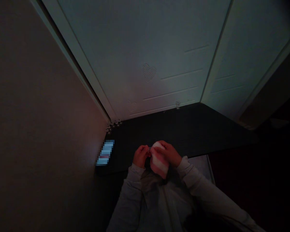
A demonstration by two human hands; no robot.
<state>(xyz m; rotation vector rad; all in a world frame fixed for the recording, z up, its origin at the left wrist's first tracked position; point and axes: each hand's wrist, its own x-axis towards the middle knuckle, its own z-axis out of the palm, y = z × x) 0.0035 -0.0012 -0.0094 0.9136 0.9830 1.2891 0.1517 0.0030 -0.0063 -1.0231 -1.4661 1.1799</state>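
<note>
A pink-and-white striped cloth hangs from my right hand, whose fingers are closed around its upper part. To its left, my left hand pinches a small shiny, see-through piece against the edge of the cloth. The dim light hides the exact shape of that piece. Both hands are close together above the front edge of a dark tabletop.
Several small clear pieces stand in the back left corner, and another clear piece is by the white panel. A lit, blurred-out screen lies at the left by the wall.
</note>
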